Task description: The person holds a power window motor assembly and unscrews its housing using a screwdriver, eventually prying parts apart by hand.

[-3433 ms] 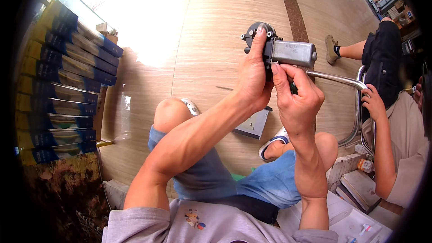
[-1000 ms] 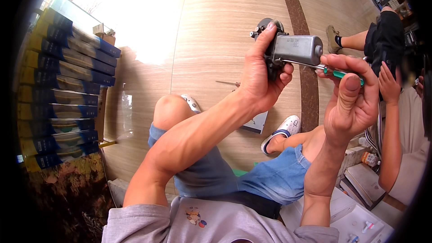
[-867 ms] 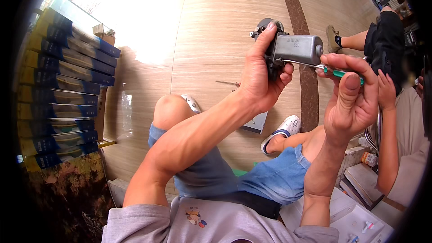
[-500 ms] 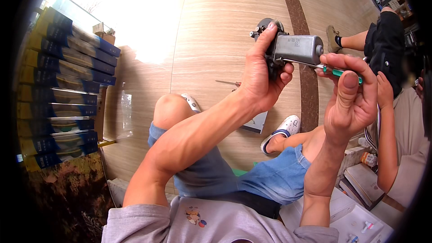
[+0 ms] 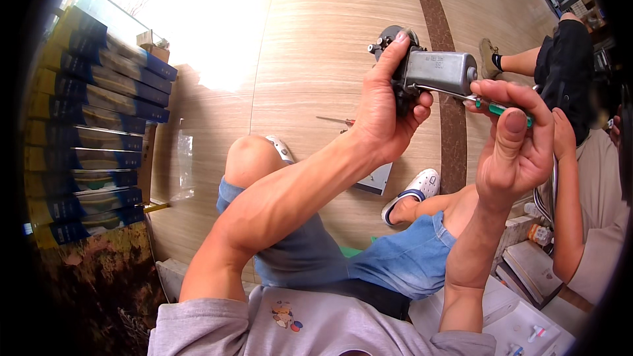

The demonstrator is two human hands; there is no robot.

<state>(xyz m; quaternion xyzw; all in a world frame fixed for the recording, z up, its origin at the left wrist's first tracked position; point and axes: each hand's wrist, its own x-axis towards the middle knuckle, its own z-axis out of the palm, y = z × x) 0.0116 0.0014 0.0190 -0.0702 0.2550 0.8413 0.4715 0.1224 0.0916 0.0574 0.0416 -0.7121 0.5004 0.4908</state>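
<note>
My left hand (image 5: 389, 109) grips a small electric motor (image 5: 436, 71) by its black gear end, thumb on top and fingers curled underneath. The motor has a grey metal can that points to the right, with a rounded boss on its end. In my right hand (image 5: 511, 135) is a screwdriver (image 5: 501, 112) with a green handle, pinched between thumb and fingers. Its thin metal shaft runs along the lower side of the can, and the tip meets the black gear end near my left fingers. Exactly what the tip touches is too small to make out.
Another screwdriver (image 5: 335, 120) lies on the tiled floor (image 5: 297, 59), beyond my knees. Blue and yellow boxes (image 5: 92, 125) are stacked at the left. A person in black shorts (image 5: 564, 69) is close by on the right, beside notebooks (image 5: 533, 267) and a white tray (image 5: 501, 316).
The motor has rolled slightly in my left hand, so its can shows a different face. The screwdriver stays against its gear end, and both hands have hardly moved.
</note>
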